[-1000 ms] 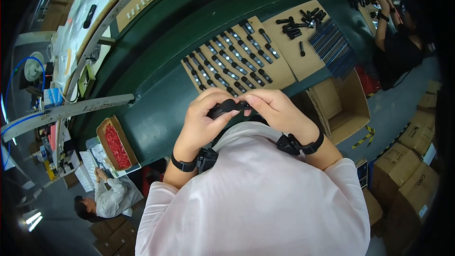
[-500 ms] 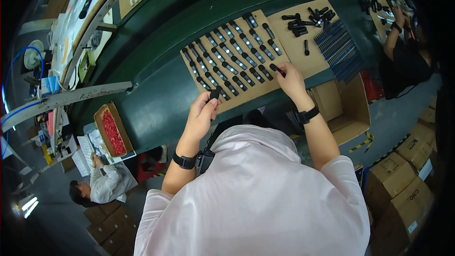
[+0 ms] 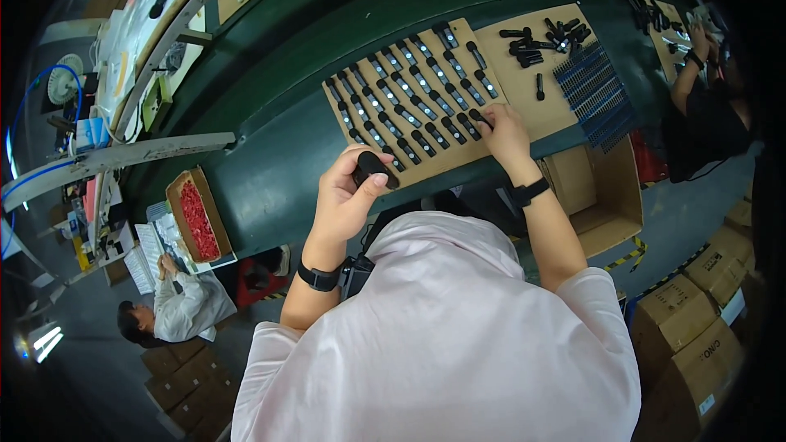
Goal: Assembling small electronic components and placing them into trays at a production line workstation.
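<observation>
Rows of small black stick-shaped devices [image 3: 411, 98], each with a rounded head and a paler body bearing a round spot, lie on a cardboard sheet [image 3: 434, 165]. Near the sheet's left front corner, my left hand [image 3: 342, 196] is raised with its fingers and thumb closed around a black round-ended device [image 3: 375, 169]. At the right end of the nearest row, my right hand [image 3: 506, 137] pinches another black device [image 3: 481, 119] that lies on or just above the cardboard. Its fingers partly cover that piece.
To the right, a second cardboard sheet [image 3: 524, 102] carries a loose heap of black devices [image 3: 565, 33] and blue-black comb-like strips [image 3: 596, 94]. A box of red pieces [image 3: 214, 217] stands left. Co-workers sit left [image 3: 184, 303] and far right [image 3: 712, 106]. An open carton [image 3: 610, 233] is below the bench.
My left hand has turned and lifted slightly, so the device in it shows larger and its round end faces up. My right hand stays at the row's end, still pinching its device.
</observation>
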Available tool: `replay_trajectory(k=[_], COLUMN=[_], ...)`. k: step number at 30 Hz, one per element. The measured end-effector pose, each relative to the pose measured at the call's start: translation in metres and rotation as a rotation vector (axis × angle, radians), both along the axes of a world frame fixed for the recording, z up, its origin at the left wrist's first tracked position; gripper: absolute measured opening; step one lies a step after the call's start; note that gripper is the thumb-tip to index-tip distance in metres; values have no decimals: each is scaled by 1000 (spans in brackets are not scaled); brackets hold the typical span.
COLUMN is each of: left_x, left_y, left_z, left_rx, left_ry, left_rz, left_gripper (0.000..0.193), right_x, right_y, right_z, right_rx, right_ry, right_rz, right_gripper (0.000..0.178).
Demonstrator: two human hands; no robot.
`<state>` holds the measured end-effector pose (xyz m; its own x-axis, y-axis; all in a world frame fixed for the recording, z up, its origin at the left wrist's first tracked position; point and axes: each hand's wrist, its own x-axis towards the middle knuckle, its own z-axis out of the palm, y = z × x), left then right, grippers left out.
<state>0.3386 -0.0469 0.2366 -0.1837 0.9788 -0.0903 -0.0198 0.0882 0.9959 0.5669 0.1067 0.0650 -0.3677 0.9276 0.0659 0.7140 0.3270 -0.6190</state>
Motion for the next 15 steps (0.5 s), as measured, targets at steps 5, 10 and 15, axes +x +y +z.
replay_trajectory(k=[5, 10, 15], left_x=[12, 11, 7], left_y=[9, 19, 24], left_z=[18, 30, 32], left_rx=[124, 236, 363], left_ry=[-184, -179, -6], left_rz=[-2, -77, -111], left_gripper=[19, 21, 31], right_x=[-15, -26, -31], right_y=[-16, -44, -53], right_z=[88, 177, 202], right_rx=[-283, -716, -810], right_ry=[297, 894, 806], right_rz=[42, 442, 543], right_gripper=[17, 17, 15])
